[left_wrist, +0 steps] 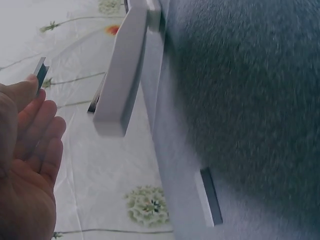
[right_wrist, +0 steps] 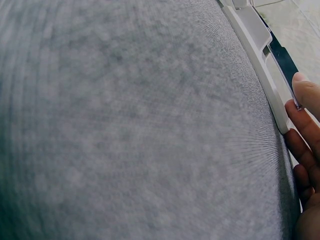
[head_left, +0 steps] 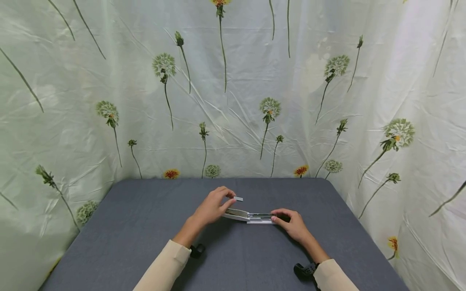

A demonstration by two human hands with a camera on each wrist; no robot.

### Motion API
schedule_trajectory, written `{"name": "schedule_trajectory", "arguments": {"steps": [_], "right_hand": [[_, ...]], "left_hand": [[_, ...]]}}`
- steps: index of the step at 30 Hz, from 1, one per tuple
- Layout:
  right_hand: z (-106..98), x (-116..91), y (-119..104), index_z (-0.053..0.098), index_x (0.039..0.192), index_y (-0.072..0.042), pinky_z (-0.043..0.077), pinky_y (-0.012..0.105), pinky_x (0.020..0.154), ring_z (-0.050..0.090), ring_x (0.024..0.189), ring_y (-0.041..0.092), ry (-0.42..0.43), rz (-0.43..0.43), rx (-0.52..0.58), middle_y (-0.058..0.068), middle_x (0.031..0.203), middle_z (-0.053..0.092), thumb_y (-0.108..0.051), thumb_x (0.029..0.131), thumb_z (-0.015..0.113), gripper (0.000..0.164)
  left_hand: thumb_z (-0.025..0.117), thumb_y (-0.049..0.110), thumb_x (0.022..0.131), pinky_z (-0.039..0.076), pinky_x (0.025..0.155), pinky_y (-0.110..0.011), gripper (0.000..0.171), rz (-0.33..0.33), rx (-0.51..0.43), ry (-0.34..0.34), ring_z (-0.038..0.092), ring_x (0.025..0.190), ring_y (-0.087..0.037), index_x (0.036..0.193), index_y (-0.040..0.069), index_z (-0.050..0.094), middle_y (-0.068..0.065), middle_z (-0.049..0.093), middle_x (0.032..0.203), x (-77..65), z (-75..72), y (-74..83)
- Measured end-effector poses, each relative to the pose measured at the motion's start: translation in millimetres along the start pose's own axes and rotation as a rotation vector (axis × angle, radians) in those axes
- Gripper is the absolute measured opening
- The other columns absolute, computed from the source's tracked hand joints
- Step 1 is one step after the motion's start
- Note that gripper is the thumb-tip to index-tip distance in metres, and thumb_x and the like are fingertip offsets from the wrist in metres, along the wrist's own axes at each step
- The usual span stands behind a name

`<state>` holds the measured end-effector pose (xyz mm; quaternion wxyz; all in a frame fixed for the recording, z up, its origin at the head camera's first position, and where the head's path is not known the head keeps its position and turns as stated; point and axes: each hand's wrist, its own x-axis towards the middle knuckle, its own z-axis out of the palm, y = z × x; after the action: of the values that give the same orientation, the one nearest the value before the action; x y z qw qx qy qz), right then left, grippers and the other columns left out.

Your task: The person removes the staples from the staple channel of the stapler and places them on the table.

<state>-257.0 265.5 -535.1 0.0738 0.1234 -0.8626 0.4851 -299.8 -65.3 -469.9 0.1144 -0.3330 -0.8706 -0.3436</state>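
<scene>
A white stapler (head_left: pixel 260 222) lies opened out on the table, its top arm (left_wrist: pixel 122 75) folded back to the left and its metal staple channel exposed. My left hand (head_left: pixel 214 206) is raised just above that arm, pinching a short strip of staples (left_wrist: pixel 42 72) between thumb and fingertips. At the other end, my right hand (head_left: pixel 291 224) grips the stapler, thumb on the dark metal channel (right_wrist: pixel 284 60) and fingers at the white base (right_wrist: pixel 260 65). A second strip of staples (left_wrist: pixel 209 197) rests on the table in the left wrist view.
The table (head_left: pixel 145 234) has a dark grey cloth top. Behind it and at both sides hangs a pale curtain (head_left: pixel 233 121) printed with dandelions. A black band (head_left: pixel 306 270) sits on the right wrist, and another dark band (head_left: pixel 198 251) on the left.
</scene>
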Motion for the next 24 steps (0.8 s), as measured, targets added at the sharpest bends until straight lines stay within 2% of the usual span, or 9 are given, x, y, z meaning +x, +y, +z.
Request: {"name": "schedule_trajectory", "arguments": {"steps": [11,14,24], "right_hand": [[0.8,0.3,2.0,0.078,0.115,-0.015,0.051,0.022,0.083,0.064,0.091,0.003,-0.005,-0.002,0.011,0.003,0.107,0.076,-0.024,0.093,0.078,0.023],[0.6,0.0,1.6,0.078,0.115,-0.014,0.051,0.022,0.083,0.064,0.091,0.003,-0.002,0.004,0.005,0.004,0.106,0.076,-0.024,0.093,0.078,0.024],[0.7,1.3,2.2,0.078,0.114,-0.016,0.051,0.022,0.082,0.063,0.090,0.003,0.001,-0.006,-0.011,0.001,0.104,0.076,-0.026,0.093,0.079,0.024]], "left_hand": [[0.068,0.027,0.101,0.055,0.088,-0.040,0.016,-0.001,0.029,0.061,0.067,0.105,-0.021,0.113,0.016,0.071,0.002,0.068,0.110,-10.0,-19.0,-12.9],[0.071,0.025,0.099,0.055,0.087,-0.041,0.015,0.001,0.023,0.084,0.067,0.105,-0.022,0.111,0.017,0.071,0.002,0.068,0.109,-14.0,-23.1,-17.7],[0.072,0.026,0.098,0.053,0.096,-0.047,0.013,-0.077,-0.019,0.097,0.063,0.114,-0.021,0.111,0.021,0.072,0.003,0.067,0.116,-28.7,-40.2,-33.0]]}}
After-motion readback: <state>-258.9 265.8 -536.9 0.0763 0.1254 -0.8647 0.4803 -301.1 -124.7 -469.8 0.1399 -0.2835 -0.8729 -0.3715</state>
